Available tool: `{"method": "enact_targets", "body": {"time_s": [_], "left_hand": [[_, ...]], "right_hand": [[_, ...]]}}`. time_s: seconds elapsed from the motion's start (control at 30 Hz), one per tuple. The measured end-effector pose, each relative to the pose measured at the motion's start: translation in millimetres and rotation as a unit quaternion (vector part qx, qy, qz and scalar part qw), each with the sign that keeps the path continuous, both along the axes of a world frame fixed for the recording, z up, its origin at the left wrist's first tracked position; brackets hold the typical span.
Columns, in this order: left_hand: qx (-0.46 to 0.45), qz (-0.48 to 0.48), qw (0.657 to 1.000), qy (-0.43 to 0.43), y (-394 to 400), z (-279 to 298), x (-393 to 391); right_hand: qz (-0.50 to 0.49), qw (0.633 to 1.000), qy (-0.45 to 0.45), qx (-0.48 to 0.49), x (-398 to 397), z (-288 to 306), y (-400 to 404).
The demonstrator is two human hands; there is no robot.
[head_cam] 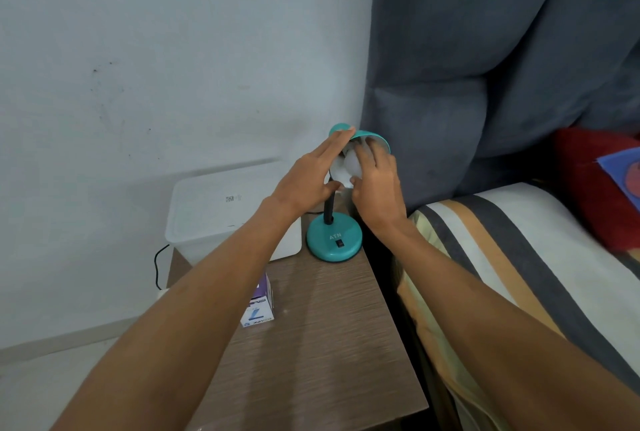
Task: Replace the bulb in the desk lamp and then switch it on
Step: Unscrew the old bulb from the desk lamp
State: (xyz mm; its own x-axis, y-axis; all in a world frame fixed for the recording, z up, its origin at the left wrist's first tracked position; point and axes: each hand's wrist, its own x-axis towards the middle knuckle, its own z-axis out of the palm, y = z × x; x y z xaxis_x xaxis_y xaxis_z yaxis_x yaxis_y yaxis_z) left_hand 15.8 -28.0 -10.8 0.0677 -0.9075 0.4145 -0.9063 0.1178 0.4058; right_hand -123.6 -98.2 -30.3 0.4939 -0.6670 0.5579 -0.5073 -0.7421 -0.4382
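Head view. A teal desk lamp [334,240] stands at the far right corner of a counter [332,344] with a brown, wood-grain surface. Its base is a smooth round dome, marked "ATN", with a small black rocker switch [340,242] on the near side. A dark, slender neck [329,207] rises almost upright from the base. The shade [372,136] is a teal cone with a pale inner lining — its opening is tilted toward the camera and slightly downward.

A white, rounded bulb [351,165] sits inside the shade, its long axis following the shade's.

The left hand [308,176] lies flat along the shade's left side, fingers extended, thumb under the rim; its grip is released, bracing rather than clasping. The right hand [377,184] reaches into the opening, fingers curled around the bulb — grip clenched on it.

A small purple-and-white carton [259,307] stands on the counter, well apart from the lamp. A translucent lidded plastic box [221,208] sits behind it. A striped mattress [519,274] lies to the right.
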Motion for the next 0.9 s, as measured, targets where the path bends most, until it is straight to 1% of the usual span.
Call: {"method": "enact_targets", "body": {"time_s": [0.1,0.17,0.27,0.33,0.43,0.47,0.5,0.6,0.63,0.73,0.8,0.83,0.9], "left_hand": [[0.003,-0.005,1.0,0.002,-0.5,0.4,0.2],[0.007,-0.004,1.0,0.004,-0.6,0.3,-1.0],[0.004,-0.001,1.0,0.009,0.0,0.4,0.0],[0.003,-0.002,1.0,0.006,0.8,1.0,0.4],[0.007,-0.003,1.0,0.001,0.3,0.4,-0.3],[0.009,-0.003,1.0,0.001,0.2,-0.3,-0.7],[0.009,-0.003,1.0,0.002,0.0,-1.0,-0.6],[0.005,-0.002,1.0,0.006,0.0,-2.3,2.4],[0.004,0.0,1.0,0.006,0.0,-2.4,3.3],[0.005,-0.001,1.0,0.005,-0.2,-3.6,3.5],[0.005,-0.002,1.0,0.006,-0.3,-4.7,1.9],[0.004,0.0,1.0,0.007,-0.2,-4.8,1.1],[0.001,0.003,1.0,0.008,0.2,-4.0,0.6]], "right_hand": [[-0.014,0.998,-0.054,0.04,0.7,-3.1,3.0],[-0.033,0.995,-0.059,0.067,1.9,-2.7,3.5],[-0.013,1.0,-0.02,0.004,0.8,-2.5,2.0],[0.001,1.0,-0.023,-0.007,0.6,-3.9,1.9],[-0.026,0.994,-0.081,0.066,1.5,-4.4,3.8],[-0.036,0.992,-0.084,0.083,2.3,-4.2,3.2],[-0.038,0.993,-0.079,0.081,2.4,-3.0,2.6],[-0.012,0.999,-0.038,0.022,-0.1,-3.0,1.1],[-0.005,0.999,-0.037,0.019,-0.8,-3.8,1.5],[-0.009,0.994,-0.088,0.068,-0.2,-6.6,4.4],[-0.019,0.991,-0.099,0.09,1.2,-4.9,4.7],[-0.017,0.993,-0.089,0.073,1.4,-3.4,4.6],[0.005,0.999,-0.05,0.008,-0.1,-2.4,5.1]]}}
